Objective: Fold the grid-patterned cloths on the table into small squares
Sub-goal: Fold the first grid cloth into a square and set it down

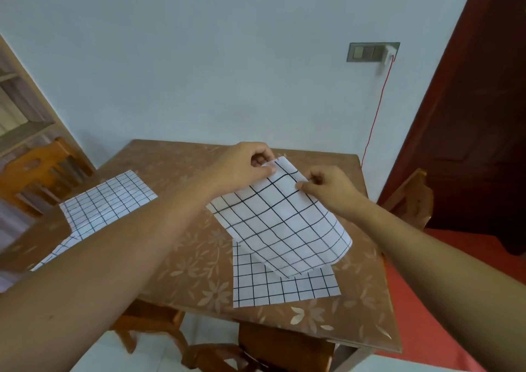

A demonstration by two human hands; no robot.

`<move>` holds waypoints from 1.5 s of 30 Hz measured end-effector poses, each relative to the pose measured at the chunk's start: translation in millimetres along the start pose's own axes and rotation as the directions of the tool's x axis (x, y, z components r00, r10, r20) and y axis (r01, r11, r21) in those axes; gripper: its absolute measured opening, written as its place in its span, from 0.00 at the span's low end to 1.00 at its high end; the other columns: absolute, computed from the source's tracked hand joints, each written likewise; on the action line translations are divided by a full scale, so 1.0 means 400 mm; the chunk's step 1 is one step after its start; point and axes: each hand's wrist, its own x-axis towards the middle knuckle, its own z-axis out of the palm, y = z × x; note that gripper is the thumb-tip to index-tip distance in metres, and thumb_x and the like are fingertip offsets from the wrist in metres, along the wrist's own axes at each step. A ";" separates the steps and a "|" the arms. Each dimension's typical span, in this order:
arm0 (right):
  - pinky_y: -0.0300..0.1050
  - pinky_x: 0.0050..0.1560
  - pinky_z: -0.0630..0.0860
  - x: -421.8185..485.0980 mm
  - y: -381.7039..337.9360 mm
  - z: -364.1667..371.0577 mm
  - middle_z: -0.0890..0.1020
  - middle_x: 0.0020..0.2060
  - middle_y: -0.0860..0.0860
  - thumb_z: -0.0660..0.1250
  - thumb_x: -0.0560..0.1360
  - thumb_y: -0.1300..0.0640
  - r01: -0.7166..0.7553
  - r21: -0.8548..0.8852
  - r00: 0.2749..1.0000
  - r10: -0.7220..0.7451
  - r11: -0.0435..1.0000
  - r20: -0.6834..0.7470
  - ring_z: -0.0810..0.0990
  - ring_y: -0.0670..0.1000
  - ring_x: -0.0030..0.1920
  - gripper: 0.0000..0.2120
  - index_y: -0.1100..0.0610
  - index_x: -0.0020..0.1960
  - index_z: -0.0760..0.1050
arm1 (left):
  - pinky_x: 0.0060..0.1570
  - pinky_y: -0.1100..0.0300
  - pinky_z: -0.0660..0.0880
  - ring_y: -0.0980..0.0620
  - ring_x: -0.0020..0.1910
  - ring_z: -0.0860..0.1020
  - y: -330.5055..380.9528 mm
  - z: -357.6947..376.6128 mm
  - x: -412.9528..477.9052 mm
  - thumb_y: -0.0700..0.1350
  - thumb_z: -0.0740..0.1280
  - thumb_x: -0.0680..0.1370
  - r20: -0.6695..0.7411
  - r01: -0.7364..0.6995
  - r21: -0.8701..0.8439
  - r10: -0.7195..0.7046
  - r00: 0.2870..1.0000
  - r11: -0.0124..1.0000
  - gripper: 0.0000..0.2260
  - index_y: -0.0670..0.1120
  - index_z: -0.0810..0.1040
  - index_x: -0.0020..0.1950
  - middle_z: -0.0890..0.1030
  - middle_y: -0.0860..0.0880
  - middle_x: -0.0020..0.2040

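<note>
A white cloth with a black grid [280,223] is folded over and lifted off the table at its far edge. My left hand [247,167] pinches its far left corner, and my right hand [327,185] pinches the far edge just beside it. The cloth's near fold curves down and rests on a second grid cloth [284,286] lying flat on the table. A third grid cloth [105,201] lies spread out at the table's left side, partly hidden by my left forearm.
The table [185,258] is brown with a flower pattern under a glossy cover. Wooden chairs stand at the left [34,172], the right [410,195] and the near side [256,349]. A red cable [375,110] hangs from a wall socket behind the table.
</note>
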 end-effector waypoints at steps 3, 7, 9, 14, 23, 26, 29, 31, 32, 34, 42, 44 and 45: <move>0.37 0.33 0.65 0.014 -0.018 0.014 0.73 0.29 0.45 0.73 0.76 0.56 0.031 -0.009 0.999 -0.031 0.999 0.018 0.69 0.44 0.31 0.12 0.54 0.35 0.75 | 0.41 0.70 0.69 0.64 0.37 0.74 0.000 -0.002 -0.010 0.50 0.75 0.76 -0.005 -0.022 0.022 0.022 1.000 1.000 0.03 0.55 0.83 0.48 0.81 0.59 0.40; 0.42 0.35 0.65 0.024 -0.033 0.036 0.72 0.31 0.47 0.73 0.77 0.56 0.098 -0.036 0.994 -0.097 0.994 0.047 0.69 0.47 0.33 0.13 0.57 0.37 0.75 | 0.43 0.56 0.74 0.56 0.41 0.79 -0.003 -0.005 -0.014 0.50 0.72 0.79 -0.061 -0.015 0.064 0.019 0.998 0.998 0.04 0.55 0.84 0.44 0.84 0.55 0.42; 0.45 0.35 0.64 0.024 -0.013 0.041 0.71 0.30 0.48 0.72 0.77 0.55 0.080 -0.083 0.995 -0.074 0.993 0.072 0.68 0.48 0.32 0.16 0.58 0.35 0.71 | 0.42 0.59 0.73 0.59 0.40 0.78 -0.007 -0.019 -0.021 0.49 0.71 0.79 -0.089 -0.004 0.071 0.010 0.996 0.997 0.04 0.54 0.84 0.44 0.84 0.56 0.41; 0.45 0.33 0.60 0.016 0.076 0.021 0.64 0.28 0.49 0.70 0.79 0.55 -0.032 -0.130 0.992 0.047 0.991 0.117 0.63 0.49 0.29 0.22 0.58 0.31 0.65 | 0.45 0.58 0.74 0.55 0.42 0.79 -0.037 -0.075 -0.039 0.46 0.71 0.79 -0.146 0.038 0.060 -0.028 0.989 0.998 0.04 0.50 0.85 0.45 0.85 0.54 0.43; 0.46 0.36 0.64 0.000 0.192 -0.034 0.68 0.30 0.54 0.68 0.80 0.56 -0.146 -0.114 0.981 0.159 0.983 0.109 0.67 0.51 0.32 0.20 0.68 0.37 0.69 | 0.48 0.51 0.77 0.48 0.45 0.81 -0.141 -0.152 -0.063 0.47 0.72 0.79 -0.265 0.127 -0.022 -0.129 0.956 0.992 0.04 0.52 0.84 0.44 0.84 0.54 0.43; 0.49 0.37 0.69 -0.001 0.215 -0.046 0.71 0.29 0.55 0.68 0.81 0.55 -0.176 -0.146 0.972 0.196 0.973 0.130 0.71 0.52 0.31 0.20 0.61 0.33 0.68 | 0.42 0.58 0.77 0.59 0.39 0.79 -0.142 -0.161 -0.077 0.48 0.71 0.80 -0.303 0.161 -0.029 -0.162 0.939 0.987 0.05 0.53 0.84 0.45 0.83 0.58 0.39; 0.46 0.33 0.72 -0.007 0.224 -0.053 0.77 0.28 0.53 0.67 0.81 0.55 -0.249 -0.105 0.959 0.260 0.963 0.113 0.74 0.52 0.30 0.18 0.61 0.35 0.74 | 0.34 0.57 0.74 0.55 0.36 0.77 -0.133 -0.160 -0.089 0.47 0.70 0.81 -0.311 0.205 -0.044 -0.208 0.927 0.978 0.04 0.50 0.84 0.48 0.81 0.55 0.38; 0.45 0.31 0.74 -0.011 0.222 -0.057 0.79 0.28 0.51 0.67 0.82 0.55 -0.278 -0.052 0.954 0.282 0.959 0.099 0.76 0.50 0.30 0.17 0.60 0.36 0.76 | 0.33 0.59 0.72 0.55 0.33 0.75 -0.121 -0.160 -0.096 0.47 0.70 0.81 -0.297 0.211 -0.036 -0.212 0.931 0.977 0.04 0.50 0.84 0.48 0.79 0.55 0.37; 0.49 0.34 0.76 -0.011 0.221 -0.058 0.80 0.29 0.51 0.68 0.81 0.55 -0.282 -0.022 0.955 0.283 0.959 0.086 0.78 0.51 0.32 0.16 0.59 0.36 0.76 | 0.34 0.61 0.72 0.55 0.33 0.75 -0.116 -0.160 -0.098 0.47 0.69 0.81 -0.291 0.210 -0.018 -0.206 0.934 0.978 0.04 0.50 0.83 0.48 0.79 0.55 0.38; 0.58 0.43 0.81 -0.010 0.214 -0.062 0.82 0.33 0.53 0.69 0.81 0.56 -0.277 0.028 0.961 0.275 0.961 0.037 0.82 0.55 0.37 0.13 0.59 0.38 0.78 | 0.34 0.73 0.70 0.57 0.36 0.75 -0.112 -0.162 -0.099 0.47 0.69 0.81 -0.293 0.215 0.031 -0.197 0.935 0.976 0.05 0.49 0.83 0.48 0.81 0.54 0.41; 0.56 0.43 0.78 0.006 0.185 -0.085 0.80 0.33 0.52 0.72 0.78 0.55 -0.242 0.128 0.957 0.259 0.962 -0.131 0.79 0.53 0.36 0.13 0.55 0.37 0.74 | 0.42 0.55 0.73 0.52 0.40 0.77 -0.213 -0.170 -0.086 0.47 0.71 0.79 -0.234 0.285 0.057 -0.264 0.936 0.957 0.05 0.53 0.83 0.43 0.84 0.52 0.43; 0.61 0.45 0.80 0.009 0.176 -0.084 0.77 0.31 0.49 0.72 0.77 0.56 -0.251 0.152 0.950 0.273 0.956 -0.150 0.77 0.52 0.36 0.14 0.54 0.35 0.73 | 0.43 0.51 0.76 0.49 0.40 0.78 -0.231 -0.157 -0.089 0.45 0.71 0.79 -0.238 0.304 0.047 -0.285 0.928 0.952 0.06 0.53 0.83 0.43 0.84 0.49 0.43; 0.63 0.47 0.81 0.010 0.170 -0.082 0.77 0.31 0.49 0.72 0.78 0.56 -0.248 0.165 0.950 0.273 0.955 -0.149 0.77 0.52 0.36 0.14 0.54 0.35 0.74 | 0.44 0.48 0.78 0.47 0.41 0.79 -0.237 -0.149 -0.089 0.44 0.72 0.79 -0.243 0.313 0.031 -0.296 0.924 0.949 0.05 0.51 0.83 0.43 0.84 0.47 0.44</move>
